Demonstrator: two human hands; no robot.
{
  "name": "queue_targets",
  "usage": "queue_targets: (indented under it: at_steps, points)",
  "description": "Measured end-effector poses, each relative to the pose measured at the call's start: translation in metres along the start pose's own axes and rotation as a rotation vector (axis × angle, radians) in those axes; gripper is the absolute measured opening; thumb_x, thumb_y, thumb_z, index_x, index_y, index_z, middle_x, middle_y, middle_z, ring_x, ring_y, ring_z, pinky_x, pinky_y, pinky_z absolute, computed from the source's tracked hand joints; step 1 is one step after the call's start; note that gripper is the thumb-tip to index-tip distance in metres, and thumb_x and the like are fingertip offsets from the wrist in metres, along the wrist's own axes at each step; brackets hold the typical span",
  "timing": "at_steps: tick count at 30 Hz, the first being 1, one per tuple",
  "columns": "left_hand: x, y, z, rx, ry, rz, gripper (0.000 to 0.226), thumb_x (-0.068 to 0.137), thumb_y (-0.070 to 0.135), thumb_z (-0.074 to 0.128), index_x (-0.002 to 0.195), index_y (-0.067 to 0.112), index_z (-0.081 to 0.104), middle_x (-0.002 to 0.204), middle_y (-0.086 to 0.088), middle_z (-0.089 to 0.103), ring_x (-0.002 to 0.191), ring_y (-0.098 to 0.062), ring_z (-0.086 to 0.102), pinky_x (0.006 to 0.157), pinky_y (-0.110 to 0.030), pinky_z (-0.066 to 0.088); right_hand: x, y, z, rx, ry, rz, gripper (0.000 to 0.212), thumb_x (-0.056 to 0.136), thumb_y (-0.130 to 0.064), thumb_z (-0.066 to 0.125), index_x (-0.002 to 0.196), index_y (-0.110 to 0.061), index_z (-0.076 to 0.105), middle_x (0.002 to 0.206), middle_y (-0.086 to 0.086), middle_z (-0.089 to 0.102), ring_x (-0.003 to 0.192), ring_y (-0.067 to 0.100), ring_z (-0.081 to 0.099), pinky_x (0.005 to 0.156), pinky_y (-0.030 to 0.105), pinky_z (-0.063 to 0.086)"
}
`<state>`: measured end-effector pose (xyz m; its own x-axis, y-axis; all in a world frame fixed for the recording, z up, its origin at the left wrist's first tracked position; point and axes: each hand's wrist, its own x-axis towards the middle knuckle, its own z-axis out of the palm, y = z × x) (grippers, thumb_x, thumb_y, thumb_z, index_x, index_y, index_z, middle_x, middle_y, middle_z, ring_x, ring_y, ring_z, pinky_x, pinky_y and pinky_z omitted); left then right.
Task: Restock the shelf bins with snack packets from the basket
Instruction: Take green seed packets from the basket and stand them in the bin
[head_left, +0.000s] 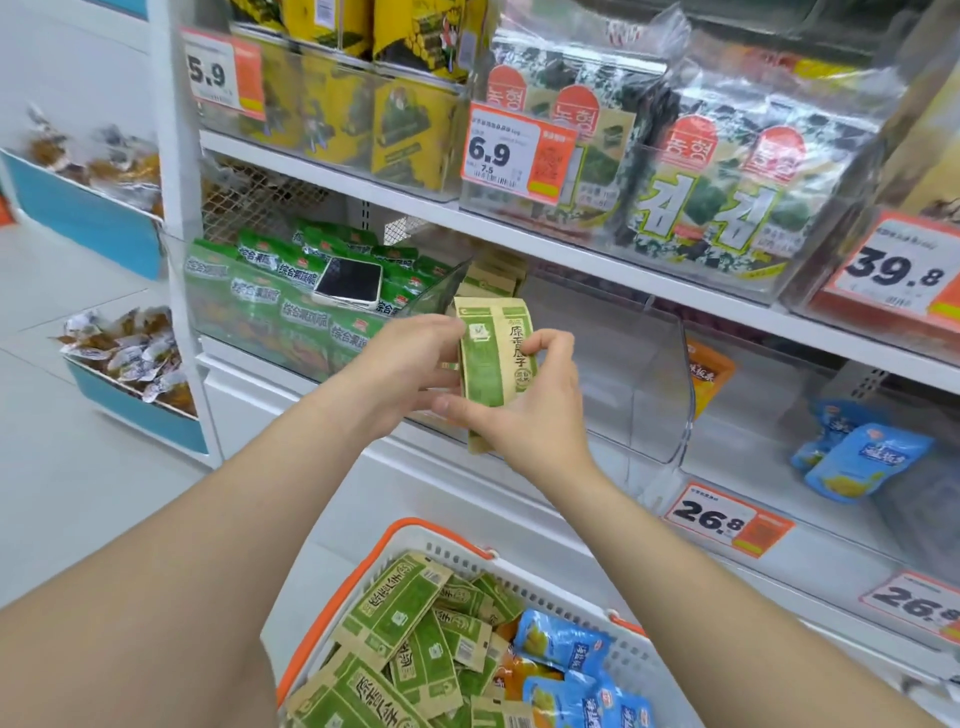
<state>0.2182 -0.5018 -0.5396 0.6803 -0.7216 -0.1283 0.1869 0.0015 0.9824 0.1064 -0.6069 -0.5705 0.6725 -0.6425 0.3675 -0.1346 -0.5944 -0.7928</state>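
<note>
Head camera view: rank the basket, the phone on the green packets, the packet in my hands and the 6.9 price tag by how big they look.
1. Basket, though nearest the camera.
2. and 3. Packet in both hands and 6.9 price tag: too alike to rank.
4. Phone, farther back.

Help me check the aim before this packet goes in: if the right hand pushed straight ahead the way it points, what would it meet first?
Probably the row of matching tan-and-green packets standing in the clear bin just beyond the held packet, which the right hand and left hand grip together. Depth is uncertain.
</note>
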Motion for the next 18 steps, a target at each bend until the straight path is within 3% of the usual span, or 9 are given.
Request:
queue_targets:
  at_steps: [2, 5, 8, 10, 12, 14, 18]
  points:
    - [0.003, -0.003, -0.001, -0.005, 0.044, 0.006, 0.023, 0.109, 0.023, 0.050, 0.115, 0.017, 0.072, 0.107, -0.006, 0.080, 0.091, -0.026, 0.078, 0.062, -0.036, 0.057, -0.003, 0.001, 0.003, -0.008, 0.007, -0.039, 0.093, 0.049, -0.055, 0.099, 0.110, -0.029, 0.034, 0.116, -0.011, 0.046, 0.111, 0.015, 0.048, 0.080, 0.017, 0.040]
    - [0.004, -0.005, -0.001, 0.022, 0.079, 0.026, 0.022, 0.108, 0.025, 0.053, 0.115, 0.017, 0.072, 0.105, -0.005, 0.080, 0.093, -0.026, 0.078, 0.066, -0.037, 0.057, -0.004, 0.004, 0.008, -0.020, 0.036, -0.056, 0.087, 0.057, -0.051, 0.097, 0.111, -0.029, 0.033, 0.113, -0.016, 0.043, 0.109, 0.015, 0.046, 0.077, 0.012, 0.037]
    - [0.003, -0.001, 0.003, -0.013, 0.081, 0.074, 0.033, 0.106, 0.041, 0.058, 0.114, 0.014, 0.075, 0.104, -0.007, 0.080, 0.091, -0.025, 0.078, 0.066, -0.033, 0.060, -0.003, 0.001, 0.009, 0.075, 0.039, 0.064, 0.066, 0.066, -0.046, 0.081, 0.112, -0.034, 0.035, 0.115, -0.004, 0.057, 0.105, 0.019, 0.061, 0.080, 0.030, 0.053]
    - [0.002, 0.000, 0.005, -0.003, 0.109, 0.119, 0.039, 0.103, 0.047, 0.061, 0.110, 0.013, 0.077, 0.103, -0.005, 0.080, 0.084, -0.020, 0.075, 0.065, -0.031, 0.059, -0.003, -0.003, 0.008, 0.265, -0.034, 0.151, 0.052, 0.075, -0.043, 0.067, 0.119, -0.032, 0.042, 0.112, 0.005, 0.066, 0.098, 0.022, 0.070, 0.073, 0.033, 0.056]
    - [0.003, -0.003, 0.008, 0.041, 0.134, 0.172, 0.024, 0.099, 0.034, 0.070, 0.103, 0.011, 0.076, 0.098, -0.004, 0.078, 0.077, -0.014, 0.069, 0.064, -0.032, 0.055, -0.001, -0.007, 0.005, 0.590, -0.122, 0.262, 0.048, 0.083, -0.038, 0.053, 0.125, -0.016, 0.052, 0.112, 0.021, 0.071, 0.092, 0.031, 0.074, 0.068, 0.040, 0.060]
    - [0.002, -0.003, 0.008, 0.013, 0.133, 0.187, 0.007, 0.098, 0.017, 0.072, 0.097, 0.011, 0.070, 0.091, -0.011, 0.072, 0.068, -0.017, 0.068, 0.057, -0.034, 0.050, -0.001, -0.008, 0.001, 0.825, -0.165, 0.384, 0.061, 0.080, -0.035, 0.043, 0.126, 0.001, 0.060, 0.114, 0.035, 0.068, 0.090, 0.041, 0.069, 0.079, 0.054, 0.058]
    - [0.001, 0.003, 0.007, -0.080, 0.148, 0.202, 0.007, 0.098, 0.008, 0.069, 0.100, 0.014, 0.066, 0.095, -0.010, 0.074, 0.079, -0.022, 0.070, 0.072, -0.039, 0.058, 0.000, 0.003, -0.002, 0.802, -0.105, 0.444, 0.054, 0.081, -0.032, 0.039, 0.117, 0.001, 0.061, 0.106, 0.029, 0.069, 0.092, 0.041, 0.064, 0.079, 0.051, 0.052]
